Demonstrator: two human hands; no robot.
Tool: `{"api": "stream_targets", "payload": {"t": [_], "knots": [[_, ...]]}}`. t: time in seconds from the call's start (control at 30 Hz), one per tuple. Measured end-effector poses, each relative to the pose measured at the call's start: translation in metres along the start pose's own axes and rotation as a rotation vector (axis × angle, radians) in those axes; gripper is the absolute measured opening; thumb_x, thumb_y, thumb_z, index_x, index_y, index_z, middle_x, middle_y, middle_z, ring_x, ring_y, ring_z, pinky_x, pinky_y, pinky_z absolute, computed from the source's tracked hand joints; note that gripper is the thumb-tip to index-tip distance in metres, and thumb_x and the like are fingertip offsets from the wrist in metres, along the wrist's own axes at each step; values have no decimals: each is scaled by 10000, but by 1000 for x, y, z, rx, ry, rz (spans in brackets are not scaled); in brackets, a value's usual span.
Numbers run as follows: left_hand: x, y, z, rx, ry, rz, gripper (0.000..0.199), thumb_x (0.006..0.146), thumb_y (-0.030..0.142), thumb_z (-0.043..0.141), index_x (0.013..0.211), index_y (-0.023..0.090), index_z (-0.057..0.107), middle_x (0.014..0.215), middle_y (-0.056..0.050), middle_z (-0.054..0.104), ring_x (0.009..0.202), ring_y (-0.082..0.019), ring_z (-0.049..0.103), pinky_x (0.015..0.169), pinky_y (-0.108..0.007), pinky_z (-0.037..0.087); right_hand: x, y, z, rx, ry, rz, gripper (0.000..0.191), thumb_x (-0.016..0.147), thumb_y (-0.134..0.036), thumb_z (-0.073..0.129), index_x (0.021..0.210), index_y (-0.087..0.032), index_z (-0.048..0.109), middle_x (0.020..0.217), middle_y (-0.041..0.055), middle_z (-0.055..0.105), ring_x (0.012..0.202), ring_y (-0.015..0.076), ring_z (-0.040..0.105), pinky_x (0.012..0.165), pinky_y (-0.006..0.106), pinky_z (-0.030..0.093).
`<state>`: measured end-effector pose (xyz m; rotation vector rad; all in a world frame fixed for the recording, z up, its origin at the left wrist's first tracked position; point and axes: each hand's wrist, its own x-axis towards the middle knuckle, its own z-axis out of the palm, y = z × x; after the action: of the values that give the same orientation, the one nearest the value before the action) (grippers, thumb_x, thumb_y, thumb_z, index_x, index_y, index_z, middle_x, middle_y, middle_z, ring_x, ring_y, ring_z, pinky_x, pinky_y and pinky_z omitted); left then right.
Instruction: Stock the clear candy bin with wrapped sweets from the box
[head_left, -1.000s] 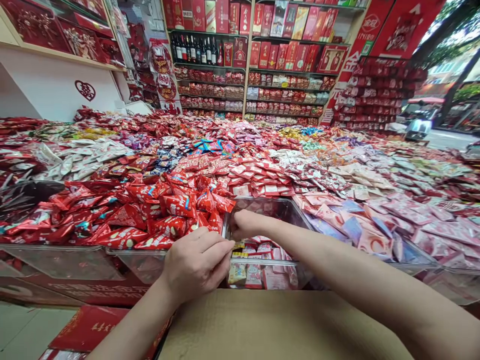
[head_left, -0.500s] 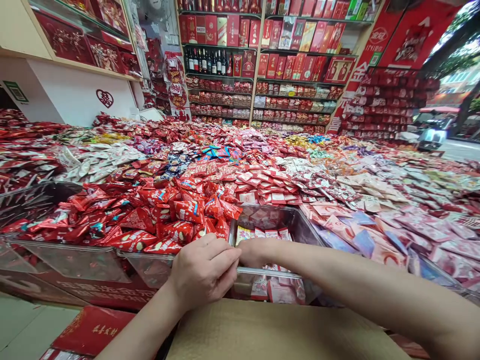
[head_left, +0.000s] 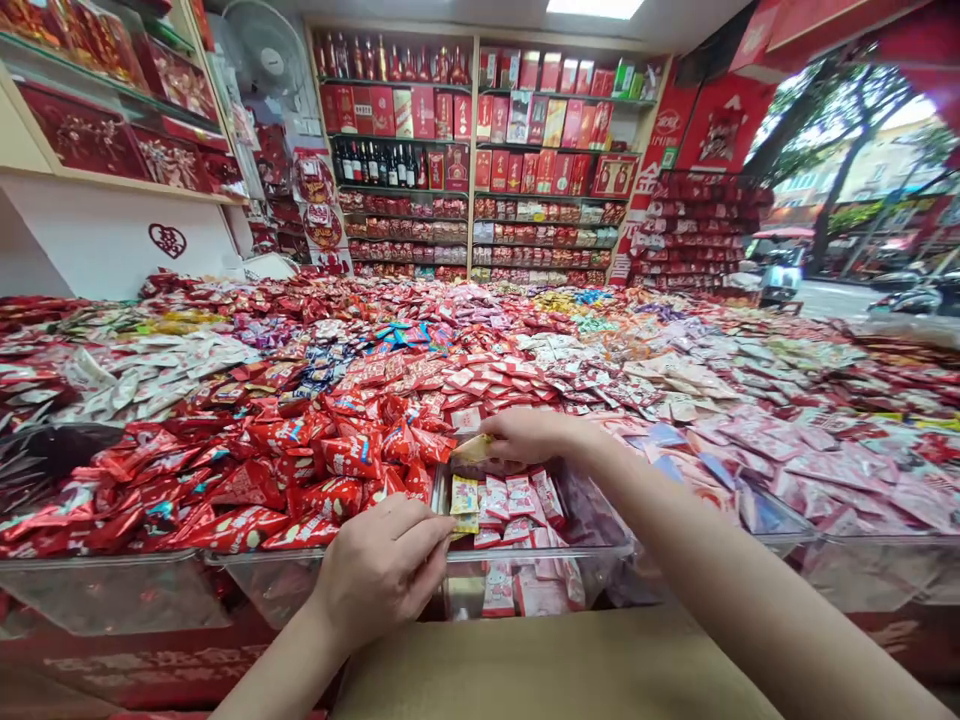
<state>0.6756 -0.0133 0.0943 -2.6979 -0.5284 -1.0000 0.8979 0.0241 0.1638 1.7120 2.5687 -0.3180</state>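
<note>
My right hand [head_left: 529, 438] is above the back left of a clear plastic bin [head_left: 540, 550], its fingers pinching a pale yellow candy packet [head_left: 472, 450]. My left hand [head_left: 386, 555] is at the bin's front left corner, fingers curled together. A yellow edge shows beside its fingertips, but what they grip, if anything, is hidden. Inside the bin lie small pink-and-white candy packets [head_left: 517, 497], with a yellow packet [head_left: 464, 495] at their left side. Red shiny candy bags [head_left: 352, 455] are heaped beside my left hand, some leaning over the bin's left edge.
A brown cardboard surface [head_left: 555, 665] lies in front of the bin, below my arms. Pale pink packets [head_left: 780, 470] are piled to the right. Mixed wrapped sweets spread behind, up to shelves [head_left: 472, 160] of red boxes and bottles. The street shows at far right.
My right hand has risen out of the bin with a pale yellow packet, uncovering the packets below. My left hand stays at the corner. The camera view has tilted up and shifted right.
</note>
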Motion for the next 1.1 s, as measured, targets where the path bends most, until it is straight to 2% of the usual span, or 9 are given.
{"api": "stream_targets", "payload": {"t": [0.3, 0.37, 0.43, 0.5, 0.57, 0.7, 0.8, 0.93, 1.1], "knots": [[5, 9, -15, 119, -126, 27, 197, 841, 159, 405, 911, 190, 587, 719, -22, 619, 639, -155, 574, 555, -266, 450, -76, -24, 30, 137, 535, -241, 289, 862, -160, 399, 1084, -172, 584, 966, 79, 633, 850, 157, 573, 756, 262, 437], [14, 15, -21, -2, -88, -123, 228, 852, 185, 387, 995, 194, 565, 853, -47, 641, 761, -173, 600, 655, -294, 476, -84, -26, 37, 53, 635, -222, 324, 867, -158, 390, 1148, -163, 551, 1004, 116, 611, 876, 177, 573, 758, 289, 455], [27, 23, -24, -264, -23, -420, 290, 861, 277, 391, 1121, 202, 494, 929, -60, 638, 811, -177, 606, 704, -310, 479, -90, -31, 41, -16, 698, -232, 347, 877, -166, 376, 1191, -168, 522, 1009, 132, 599, 875, 189, 573, 734, 299, 470], [42, 31, -24, -655, -14, -715, 404, 845, 404, 402, 1192, 200, 426, 870, -51, 642, 718, -165, 617, 603, -281, 478, -95, -37, 44, -20, 765, -269, 359, 880, -166, 370, 1212, -183, 506, 1032, 134, 585, 912, 198, 560, 748, 313, 472], [56, 36, -21, -1030, -6, -857, 480, 790, 460, 477, 1180, 183, 435, 785, -29, 642, 607, -138, 603, 489, -230, 434, -99, -43, 48, 87, 820, -316, 383, 865, -139, 376, 1226, -195, 491, 1100, 135, 554, 994, 204, 528, 814, 338, 458], [75, 36, -14, -1323, 151, -887, 532, 611, 362, 706, 1067, 153, 528, 772, -19, 656, 671, -130, 608, 586, -224, 469, -99, -46, 55, 746, 812, -300, 420, 799, -143, 443, 1213, -212, 466, 1153, 105, 547, 1013, 183, 540, 802, 330, 484], [84, 33, -8, -1308, 157, -859, 388, 575, 338, 729, 881, 138, 599, 727, -19, 653, 634, -131, 605, 597, -250, 488, -91, -44, 56, 1140, 781, -121, 268, 768, -290, 545, 1009, -174, 556, 946, 73, 626, 809, 162, 603, 672, 298, 510], [92, 31, 6, -1183, 193, -818, 282, 661, 397, 627, 775, 148, 558, 645, 3, 607, 517, -113, 566, 518, -270, 493, -77, -42, 53, 1233, 891, -2, 249, 681, -384, 634, 739, -154, 556, 651, 0, 581, 580, 119, 548, 552, 263, 472], [98, 16, 21, -978, 261, -740, 226, 746, 384, 529, 769, 160, 551, 657, 0, 595, 575, -125, 575, 549, -264, 486, -60, -30, 55, 1358, 909, 125, 252, 667, -377, 629, 711, -144, 545, 608, -11, 568, 518, 95, 514, 513, 238, 438]]}}
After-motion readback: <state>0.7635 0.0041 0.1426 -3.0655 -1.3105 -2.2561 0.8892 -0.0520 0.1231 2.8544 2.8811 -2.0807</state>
